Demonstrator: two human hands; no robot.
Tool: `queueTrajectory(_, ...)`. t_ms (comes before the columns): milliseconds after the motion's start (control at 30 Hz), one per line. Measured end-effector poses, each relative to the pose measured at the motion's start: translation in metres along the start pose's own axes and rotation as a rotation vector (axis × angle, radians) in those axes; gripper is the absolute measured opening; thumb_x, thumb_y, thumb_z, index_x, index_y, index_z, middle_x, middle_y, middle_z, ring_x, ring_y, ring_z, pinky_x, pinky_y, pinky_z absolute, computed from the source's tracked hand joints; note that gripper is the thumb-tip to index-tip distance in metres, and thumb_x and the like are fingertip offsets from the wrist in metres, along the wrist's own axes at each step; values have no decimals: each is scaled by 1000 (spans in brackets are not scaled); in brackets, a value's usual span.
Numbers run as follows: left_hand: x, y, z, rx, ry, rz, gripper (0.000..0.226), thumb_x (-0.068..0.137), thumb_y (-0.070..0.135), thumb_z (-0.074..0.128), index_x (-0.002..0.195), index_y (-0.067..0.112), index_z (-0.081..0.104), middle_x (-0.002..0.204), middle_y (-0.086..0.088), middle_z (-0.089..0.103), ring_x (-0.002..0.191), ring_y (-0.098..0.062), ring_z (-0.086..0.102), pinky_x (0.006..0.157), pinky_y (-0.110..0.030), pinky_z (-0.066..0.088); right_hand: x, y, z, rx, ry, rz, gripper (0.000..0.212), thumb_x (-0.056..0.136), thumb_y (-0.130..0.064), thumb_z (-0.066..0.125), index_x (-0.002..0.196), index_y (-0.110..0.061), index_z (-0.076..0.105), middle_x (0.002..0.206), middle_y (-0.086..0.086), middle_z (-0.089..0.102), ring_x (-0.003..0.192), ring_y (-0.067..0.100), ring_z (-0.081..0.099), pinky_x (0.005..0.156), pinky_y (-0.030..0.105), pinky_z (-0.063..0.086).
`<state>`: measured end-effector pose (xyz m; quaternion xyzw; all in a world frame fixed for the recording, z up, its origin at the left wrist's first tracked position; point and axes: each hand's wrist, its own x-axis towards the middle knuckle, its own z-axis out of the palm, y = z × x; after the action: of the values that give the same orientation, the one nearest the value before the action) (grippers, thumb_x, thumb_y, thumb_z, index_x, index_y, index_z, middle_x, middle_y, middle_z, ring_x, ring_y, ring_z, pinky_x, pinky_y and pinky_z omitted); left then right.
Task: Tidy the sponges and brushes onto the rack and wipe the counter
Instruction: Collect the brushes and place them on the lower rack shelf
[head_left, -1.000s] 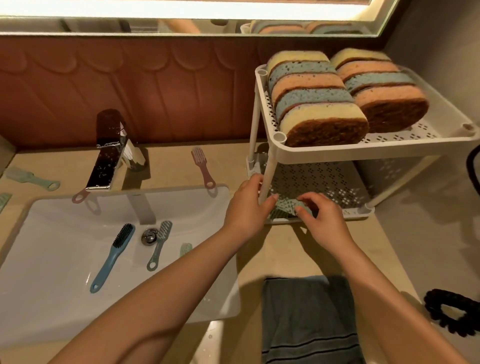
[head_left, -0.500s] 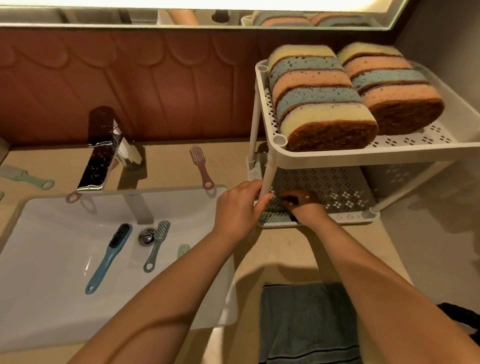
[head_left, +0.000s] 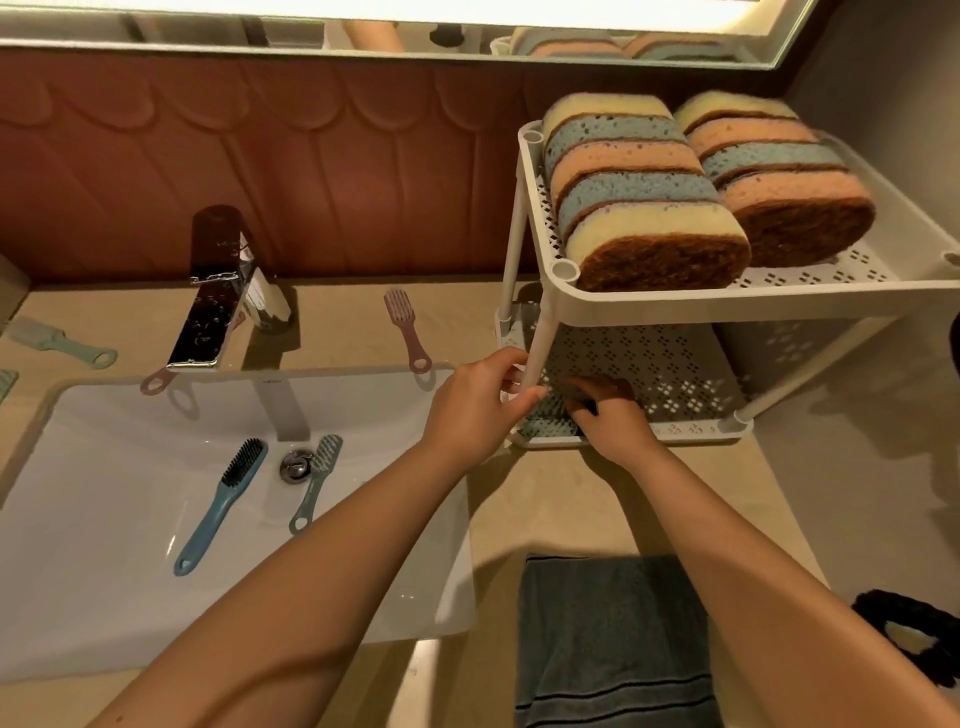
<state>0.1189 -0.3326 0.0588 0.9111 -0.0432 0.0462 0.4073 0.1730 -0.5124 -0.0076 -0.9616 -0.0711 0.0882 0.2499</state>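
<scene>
Brush-tidying is the step in hand. Both hands settle a green brush (head_left: 543, 418) into the front left corner of the lower shelf of the rack (head_left: 727, 306): the left hand (head_left: 480, 408) pinches its end beside the front post, and the right hand (head_left: 613, 423) lies curled over it in shadow. The sponges (head_left: 639, 208) already fill the top shelf. Next, I judge, both hands must let go and fetch the blue brush (head_left: 223, 509) from the sink (head_left: 104, 597) and the pink brush (head_left: 408, 332), before the towel (head_left: 608, 639) wipes the counter (head_left: 545, 519).

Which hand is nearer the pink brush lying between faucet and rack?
Left. The left hand is at the rack's front leg, just right of the pink brush; the right hand is farther right, inside the lower shelf.
</scene>
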Motion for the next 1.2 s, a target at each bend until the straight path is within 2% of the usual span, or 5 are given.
queueTrajectory(167, -25, -26, -12, -102, -59, -74, 23, 87, 19, 62, 109, 13, 62, 100, 0, 66, 90, -9, 59, 75, -17, 43, -26, -23, -6, 88, 26, -7, 26, 93, -22, 51, 112, -16, 67, 97, 13, 67, 98, 33, 58, 89, 45, 45)
queueTrajectory(533, -95, -147, -80, 91, -566, -305, 10, 92, 17, 52, 90, 14, 61, 84, 4, 60, 80, -12, 55, 65, -11, 39, -89, -117, 48, 2, -204, -204, 24, 94, -27, 44, 108, -20, 62, 105, -5, 60, 94, 18, 57, 81, 33, 47)
queueTrajectory(667, -125, -205, -97, 195, -541, -506, 12, 92, 22, 53, 85, 13, 58, 91, -5, 64, 86, -21, 60, 76, -29, 45, -89, -131, 98, -72, -323, -250, 28, 94, -30, 47, 117, -19, 60, 112, 1, 62, 93, 22, 62, 74, 26, 42)
queueTrajectory(933, -163, -292, -130, 281, -445, -777, 16, 90, 23, 54, 76, 17, 52, 81, -3, 58, 72, -18, 54, 63, -26, 41, -68, -169, 175, -198, -618, 38, 40, 93, -29, 49, 132, -17, 48, 132, 6, 54, 116, 23, 54, 92, 31, 42)
queueTrajectory(1200, -146, -310, -102, 190, -435, -756, 16, 90, 28, 56, 82, 15, 53, 81, 3, 54, 70, -15, 52, 58, -25, 38, -60, -189, 225, -244, -495, 326, 34, 83, -36, 61, 102, -8, 62, 101, 9, 68, 91, 26, 65, 65, 26, 42)
